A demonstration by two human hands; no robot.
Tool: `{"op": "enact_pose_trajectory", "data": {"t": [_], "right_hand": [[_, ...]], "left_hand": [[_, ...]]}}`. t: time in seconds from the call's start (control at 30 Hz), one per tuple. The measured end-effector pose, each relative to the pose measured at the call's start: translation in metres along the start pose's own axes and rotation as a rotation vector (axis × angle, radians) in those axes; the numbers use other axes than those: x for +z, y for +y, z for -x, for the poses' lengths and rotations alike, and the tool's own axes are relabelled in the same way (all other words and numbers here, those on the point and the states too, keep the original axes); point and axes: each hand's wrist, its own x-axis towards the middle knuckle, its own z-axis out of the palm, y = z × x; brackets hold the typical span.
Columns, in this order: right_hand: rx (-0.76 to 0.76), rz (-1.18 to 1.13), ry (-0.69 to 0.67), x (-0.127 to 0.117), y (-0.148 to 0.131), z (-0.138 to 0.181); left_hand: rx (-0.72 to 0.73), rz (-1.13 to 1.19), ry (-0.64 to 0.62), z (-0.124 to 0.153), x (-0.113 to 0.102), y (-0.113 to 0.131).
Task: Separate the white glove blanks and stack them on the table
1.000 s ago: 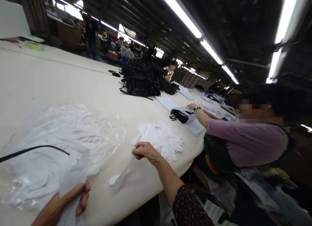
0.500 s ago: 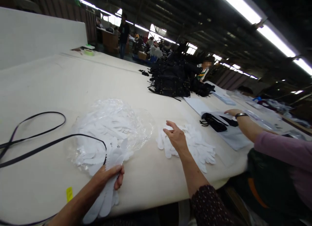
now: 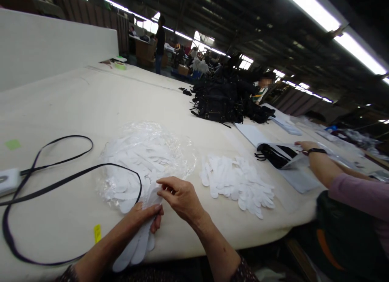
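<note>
My left hand (image 3: 148, 217) is closed round a bundle of white round-ended strips (image 3: 133, 249), whose lower ends fan out below the fist. Fingertips of my right hand (image 3: 182, 199) pinch the upper end of a strip in that bundle. A thin black strap (image 3: 91, 168) loops up to my left hand; whether it is gripped there I cannot tell. Just beyond lies a clear plastic bag (image 3: 179, 146) with many similar white strips in it. To the right of my right hand, loose white strips (image 3: 237, 184) are spread on the table.
A co-worker's hand (image 3: 305, 146) at the right lifts the edge of a plastic sleeve around a black item (image 3: 275, 154). Black bags (image 3: 215, 99) are heaped farther back on the white table (image 3: 91, 99). At left are a white device (image 3: 9, 180) and a yellow tag (image 3: 97, 233).
My right hand has moved left, from above the loose strips to the bundle in my left hand. At the right, the co-worker's sleeve edge is now raised over the black item.
</note>
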Motion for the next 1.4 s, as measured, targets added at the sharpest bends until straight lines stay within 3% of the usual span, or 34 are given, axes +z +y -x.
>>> {"op": "enact_pose_trajectory", "data": {"t": [0.3, 0.6, 0.73, 0.9, 1.1, 1.2, 1.27, 1.33, 1.4], "right_hand": [[0.085, -0.117, -0.058, 0.003, 0.001, 0.006], [0.268, -0.409, 0.116, 0.000, 0.013, 0.007], [0.283, -0.424, 0.248, -0.017, 0.017, 0.008], [0.330, -0.437, 0.439, -0.058, 0.034, 0.019], [0.321, -0.308, 0.741, -0.117, 0.060, 0.038], [0.274, -0.129, 0.968, -0.142, 0.078, 0.045], [0.259, 0.038, 1.050, -0.150, 0.096, 0.051], [0.280, 0.211, 0.943, -0.148, 0.116, 0.059], [0.284, 0.347, 0.736, -0.138, 0.132, 0.067]], "left_hand": [[0.039, 0.009, -0.001, -0.001, 0.000, 0.002], [-0.007, 0.012, 0.027, 0.004, 0.004, 0.006], [-0.006, 0.029, 0.041, 0.006, 0.006, 0.007], [-0.011, 0.084, 0.074, 0.007, 0.007, 0.007], [-0.057, 0.167, 0.048, 0.000, 0.002, 0.006], [-0.038, 0.168, 0.052, 0.000, 0.002, 0.006], [-0.026, 0.169, 0.073, 0.003, 0.004, 0.008], [-0.018, 0.162, 0.087, 0.006, 0.006, 0.011], [-0.013, 0.145, 0.087, 0.009, 0.008, 0.014]]}}
